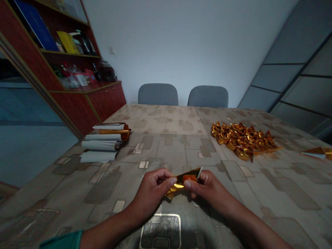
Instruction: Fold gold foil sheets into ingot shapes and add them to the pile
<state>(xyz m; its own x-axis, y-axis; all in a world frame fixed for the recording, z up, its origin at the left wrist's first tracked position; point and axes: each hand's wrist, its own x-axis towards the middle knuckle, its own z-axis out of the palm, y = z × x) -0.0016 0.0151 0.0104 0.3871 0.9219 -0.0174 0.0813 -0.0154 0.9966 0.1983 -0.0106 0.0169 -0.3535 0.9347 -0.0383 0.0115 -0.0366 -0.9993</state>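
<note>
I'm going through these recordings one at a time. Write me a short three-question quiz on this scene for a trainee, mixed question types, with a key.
1. True or false: the left grip and the right grip are both on the same gold foil piece.
2. Multiple choice: from the person's seat, where does the cluster of folded gold pieces lie?
a) Ahead and to the left
b) Ahead and to the right
c) Under the left grip
3. Fill in the blank: beyond the far edge of the table stand ____ grey chairs.

Key: 1. True. 2. b. 3. Two.
</note>
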